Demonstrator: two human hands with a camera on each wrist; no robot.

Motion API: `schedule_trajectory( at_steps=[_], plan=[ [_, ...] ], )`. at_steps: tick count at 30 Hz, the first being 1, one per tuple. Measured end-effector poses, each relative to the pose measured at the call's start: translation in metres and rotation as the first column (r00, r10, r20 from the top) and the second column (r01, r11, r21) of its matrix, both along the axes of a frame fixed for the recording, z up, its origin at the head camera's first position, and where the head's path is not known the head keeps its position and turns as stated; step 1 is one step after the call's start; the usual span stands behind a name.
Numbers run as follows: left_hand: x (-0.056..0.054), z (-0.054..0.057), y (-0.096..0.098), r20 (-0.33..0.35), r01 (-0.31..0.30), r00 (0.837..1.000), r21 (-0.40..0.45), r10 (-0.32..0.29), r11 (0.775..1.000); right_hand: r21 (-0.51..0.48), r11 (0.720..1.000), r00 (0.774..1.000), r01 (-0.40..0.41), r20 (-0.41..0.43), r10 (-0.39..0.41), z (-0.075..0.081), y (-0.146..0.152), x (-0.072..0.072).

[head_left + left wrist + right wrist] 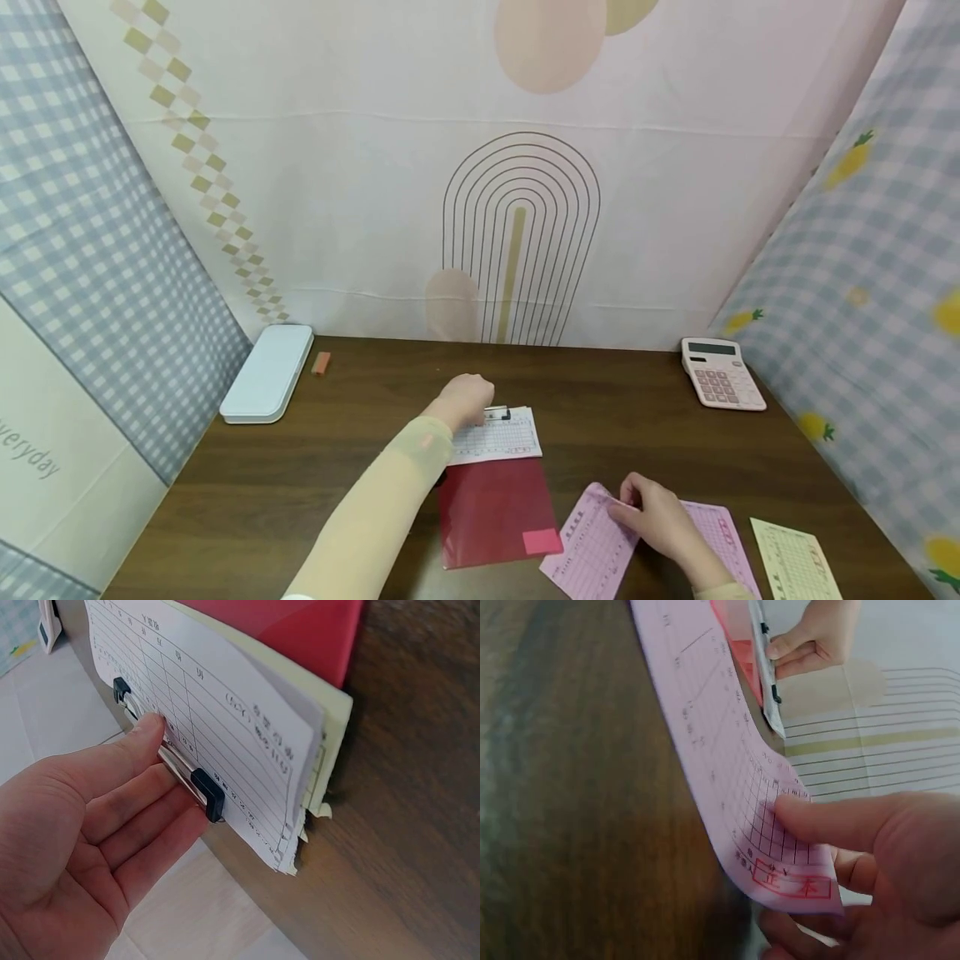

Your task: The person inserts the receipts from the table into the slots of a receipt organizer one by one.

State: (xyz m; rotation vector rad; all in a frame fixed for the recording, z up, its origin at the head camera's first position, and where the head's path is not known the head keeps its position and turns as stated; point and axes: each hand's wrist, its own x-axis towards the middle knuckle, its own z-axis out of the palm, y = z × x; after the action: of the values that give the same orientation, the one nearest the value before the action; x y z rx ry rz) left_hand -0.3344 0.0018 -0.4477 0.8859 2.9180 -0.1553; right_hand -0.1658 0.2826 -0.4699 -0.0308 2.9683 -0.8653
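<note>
My left hand [463, 398] holds the top of a red clipboard [491, 508]. Its thumb presses the metal clip [176, 759] and its fingers curl behind it. Under the clip lie white printed forms [504, 438], with a pale yellow sheet [337, 712] below them showing torn edges. To the right of the clipboard, my right hand [662, 518] pinches a pink printed form [592, 542] by its upper corner. In the right wrist view this form's end curves up beside a red stamped box [791, 883]. Another pink form [726, 533] lies partly behind the right hand.
A yellow form [797, 560] lies on the wooden table [600, 408] at the right. A white calculator [723, 375] sits at the back right. At the back left are a pale flat case [268, 373] and a small orange block [321, 363]. Cloth-covered walls border the table.
</note>
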Motion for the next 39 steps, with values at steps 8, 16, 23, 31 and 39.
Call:
schedule_trajectory(
  at_steps=[8, 16, 23, 31, 39],
  plan=[
    [0.002, 0.001, 0.000, 0.004, -0.001, 1.000, -0.002, 0.001, 1.000, -0.145, 0.988, 0.997, 0.062, 0.062, -0.054, 0.001, 0.002, 0.000],
    [0.000, 0.002, 0.001, -0.006, 0.008, 1.000, 0.002, -0.007, 1.000, -0.067, 0.994, 0.995, 0.091, 0.033, -0.089, 0.005, 0.007, 0.001],
    [0.001, 0.001, 0.001, -0.007, 0.010, 1.000, -0.010, -0.010, 1.000, -0.100, 0.991, 0.995, 0.084, 0.053, -0.079, 0.011, 0.014, 0.004],
    [0.002, 0.002, 0.000, -0.002, 0.001, 1.000, -0.011, -0.002, 1.000, -0.148, 0.986, 0.995, 0.082, 0.071, -0.072, 0.022, 0.027, 0.006],
    [0.004, 0.004, 0.000, -0.006, 0.005, 1.000, -0.019, -0.005, 1.000, -0.314, 0.948, 0.994, 0.055, 0.107, -0.023, 0.033, 0.037, 0.006]
  ],
)
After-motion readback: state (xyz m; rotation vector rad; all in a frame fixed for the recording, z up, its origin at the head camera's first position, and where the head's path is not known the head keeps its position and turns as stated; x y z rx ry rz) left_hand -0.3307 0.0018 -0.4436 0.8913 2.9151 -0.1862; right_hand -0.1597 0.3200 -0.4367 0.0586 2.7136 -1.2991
